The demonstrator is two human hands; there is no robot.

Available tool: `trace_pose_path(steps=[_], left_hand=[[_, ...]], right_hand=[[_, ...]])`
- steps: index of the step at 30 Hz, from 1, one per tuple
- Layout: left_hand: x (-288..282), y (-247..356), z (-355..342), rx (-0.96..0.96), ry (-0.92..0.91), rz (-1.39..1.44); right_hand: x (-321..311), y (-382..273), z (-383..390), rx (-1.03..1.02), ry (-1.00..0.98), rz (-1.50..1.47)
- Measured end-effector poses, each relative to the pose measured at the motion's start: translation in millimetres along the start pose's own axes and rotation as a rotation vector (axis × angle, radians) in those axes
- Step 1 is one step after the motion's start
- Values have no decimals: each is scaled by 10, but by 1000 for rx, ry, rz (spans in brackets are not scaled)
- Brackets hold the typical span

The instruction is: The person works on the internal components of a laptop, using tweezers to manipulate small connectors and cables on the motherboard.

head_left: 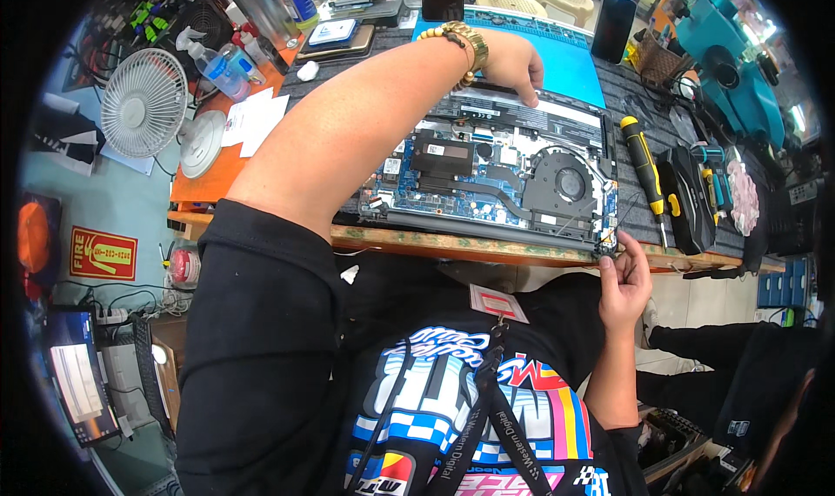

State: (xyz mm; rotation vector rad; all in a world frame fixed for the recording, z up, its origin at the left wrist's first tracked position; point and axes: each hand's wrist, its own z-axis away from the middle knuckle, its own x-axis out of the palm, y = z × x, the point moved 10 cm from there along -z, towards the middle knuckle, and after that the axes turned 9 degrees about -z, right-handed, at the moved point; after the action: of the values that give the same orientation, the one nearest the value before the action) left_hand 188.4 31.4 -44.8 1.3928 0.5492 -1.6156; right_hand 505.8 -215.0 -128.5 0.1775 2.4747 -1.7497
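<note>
An opened laptop lies on the workbench with its inside facing up. It shows a blue circuit board, copper-dark heat pipes, a round black fan and a long black battery along the far side. My left arm reaches across the laptop's left part and hides some of it. At its far edge, my left hand is curled with fingers pointing down by the battery; its fingertips touch the edge. My right hand has thumb and fingers around the near right corner, beside the hinge and thin cables.
A blue work mat lies behind the laptop. To the right are a yellow-black screwdriver, a black case and a pink cloth. A white fan and spray bottle stand left. Another person's dark-clothed legs show right.
</note>
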Motion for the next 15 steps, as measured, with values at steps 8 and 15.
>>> trace_pose_path(steps=[8, 15], left_hand=[[5, -12, 11, 6, 71, -35], [1, 15, 14, 97, 82, -3]], right_hand=[[-7, -8, -9, 24, -6, 29], [-30, -135, -33, -45, 3, 73]])
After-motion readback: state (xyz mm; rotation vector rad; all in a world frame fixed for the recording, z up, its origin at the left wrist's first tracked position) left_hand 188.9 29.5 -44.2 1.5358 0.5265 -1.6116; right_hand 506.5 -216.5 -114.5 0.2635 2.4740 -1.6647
